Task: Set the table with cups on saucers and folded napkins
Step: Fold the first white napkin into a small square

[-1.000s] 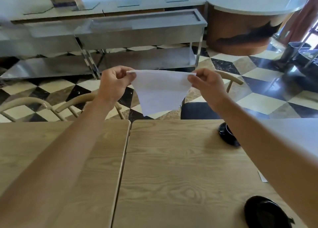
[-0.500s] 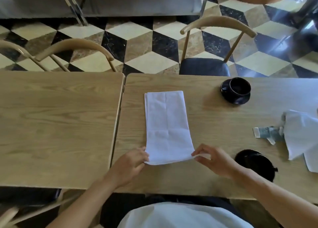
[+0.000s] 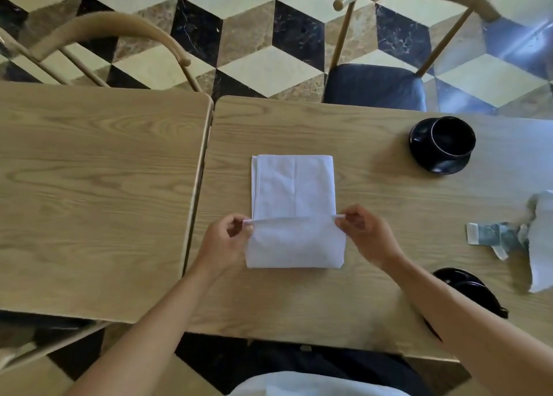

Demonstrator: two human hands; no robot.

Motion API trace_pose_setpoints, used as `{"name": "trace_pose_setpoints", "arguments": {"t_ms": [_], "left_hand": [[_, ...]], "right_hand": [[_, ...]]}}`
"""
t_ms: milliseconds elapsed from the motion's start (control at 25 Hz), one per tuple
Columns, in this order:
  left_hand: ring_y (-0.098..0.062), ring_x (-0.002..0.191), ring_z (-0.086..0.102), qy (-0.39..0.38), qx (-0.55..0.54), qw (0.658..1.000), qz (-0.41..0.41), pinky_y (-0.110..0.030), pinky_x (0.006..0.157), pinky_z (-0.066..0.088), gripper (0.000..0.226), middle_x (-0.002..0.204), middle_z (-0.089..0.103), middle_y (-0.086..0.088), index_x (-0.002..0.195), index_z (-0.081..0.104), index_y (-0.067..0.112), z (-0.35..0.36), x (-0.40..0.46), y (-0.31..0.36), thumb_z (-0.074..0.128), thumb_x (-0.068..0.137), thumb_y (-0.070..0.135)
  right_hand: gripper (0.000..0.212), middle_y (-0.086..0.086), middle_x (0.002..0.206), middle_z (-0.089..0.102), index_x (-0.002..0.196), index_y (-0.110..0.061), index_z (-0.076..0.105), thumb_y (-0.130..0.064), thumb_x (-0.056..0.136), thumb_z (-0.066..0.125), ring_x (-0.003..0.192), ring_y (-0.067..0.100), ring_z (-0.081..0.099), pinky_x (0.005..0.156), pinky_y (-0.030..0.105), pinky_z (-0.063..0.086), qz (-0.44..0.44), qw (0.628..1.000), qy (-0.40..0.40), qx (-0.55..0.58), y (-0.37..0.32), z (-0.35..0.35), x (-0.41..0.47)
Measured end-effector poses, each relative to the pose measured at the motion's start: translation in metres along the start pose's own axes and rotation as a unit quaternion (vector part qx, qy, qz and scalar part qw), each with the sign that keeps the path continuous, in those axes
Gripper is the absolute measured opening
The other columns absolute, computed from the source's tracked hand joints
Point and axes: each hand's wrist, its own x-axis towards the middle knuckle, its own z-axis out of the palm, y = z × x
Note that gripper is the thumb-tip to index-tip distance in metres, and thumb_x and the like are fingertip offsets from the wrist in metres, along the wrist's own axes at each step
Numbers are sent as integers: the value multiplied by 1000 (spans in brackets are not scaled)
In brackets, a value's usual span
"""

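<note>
Pinching the near flap's two corners, the left hand [image 3: 223, 240] and right hand [image 3: 369, 235] each keep a narrow grip on the napkin [image 3: 294, 192], whose long axis runs away toward the surface's far edge.

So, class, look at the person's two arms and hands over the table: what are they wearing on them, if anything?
Nothing shows on them. Both forearms are bare all the way to the frame edge, with no sleeves, gloves, watch or bracelet in view, and no rings can be made out on the left hand or the right hand. A white garment shows at the bottom edge.
</note>
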Motion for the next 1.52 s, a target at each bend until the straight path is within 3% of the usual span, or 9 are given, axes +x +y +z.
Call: {"name": "trace_pose_setpoints", "arguments": {"t_ms": [120, 360, 480, 720, 840, 1000, 1160, 1320, 1520], "left_hand": [[-9, 74, 69, 61, -30, 998, -2, -33, 70, 55, 4, 80, 75, 4, 87, 71, 24, 9, 80, 21, 71, 91, 24], [5, 59, 58, 138, 54, 989, 11, -13, 56, 43, 14, 70, 68, 12, 76, 65, 30, 35, 165, 27, 69, 90, 26], [6, 58, 56, 160, 108, 981, 4, -10, 53, 39, 12, 65, 63, 14, 76, 67, 25, 39, 176, 25, 68, 88, 28], [1, 62, 56, 189, 114, 975, 22, -19, 60, 41, 14, 68, 62, 14, 76, 62, 26, 41, 178, 15, 65, 90, 24], [-18, 79, 58, 194, 135, 971, 43, -38, 75, 49, 5, 83, 63, 2, 90, 64, 16, 44, 179, 14, 64, 91, 21], [-38, 121, 47, 268, 318, 901, 120, -49, 101, 38, 46, 132, 51, -21, 135, 50, 3, 57, 159, 14, 58, 96, 26], [-43, 152, 19, 110, 467, 833, 276, -58, 122, 17, 63, 160, 29, -27, 150, 38, -2, 100, 114, -13, 46, 102, 38], [-36, 155, 6, 61, 506, 825, 243, -57, 124, 14, 77, 167, 10, -22, 160, 20, 11, 102, 98, -50, 39, 100, 56], [-41, 155, 1, 48, 514, 824, 235, -60, 123, 9, 88, 165, 3, -29, 161, 17, 14, 98, 100, -55, 38, 94, 67]], "right_hand": [[18, -5, 84, 76, 81, -38, 69, -23, 90, 73, 76, 24, 73, 68, 48, 60, 17, 994, 68, 83, -17, 6, 66], [4, -15, 78, 70, 93, -30, 69, -28, 90, 70, 65, -6, 64, 64, 22, 53, 11, 986, 159, 42, -14, 20, 147], [3, -17, 76, 67, 91, -29, 68, -27, 89, 68, 66, -7, 63, 56, 7, 44, 10, 984, 177, 4, -13, 25, 158], [5, -14, 77, 65, 91, -30, 64, -27, 90, 68, 69, 5, 62, 61, 17, 45, -26, 982, 184, -32, -10, 35, 163], [10, -6, 90, 65, 101, -24, 65, -24, 91, 67, 79, 14, 61, 72, 28, 50, -19, 982, 182, -50, -10, 37, 164], [32, 8, 124, 56, 124, -13, 61, -19, 92, 61, 109, 27, 54, 97, 31, 39, -103, 949, 237, -180, -15, 48, 146], [49, 20, 157, 38, 146, -6, 50, -25, 101, 53, 149, 41, 29, 122, 55, 20, -275, 897, 132, -320, -6, 84, 121], [64, 6, 171, 7, 161, -27, 23, -53, 104, 36, 157, 28, 0, 126, 51, 6, -227, 878, 56, -417, 27, 83, 122], [68, 3, 171, -1, 162, -32, 14, -60, 102, 30, 157, 26, -6, 126, 50, 2, -215, 867, 52, -447, 32, 82, 128]]}}
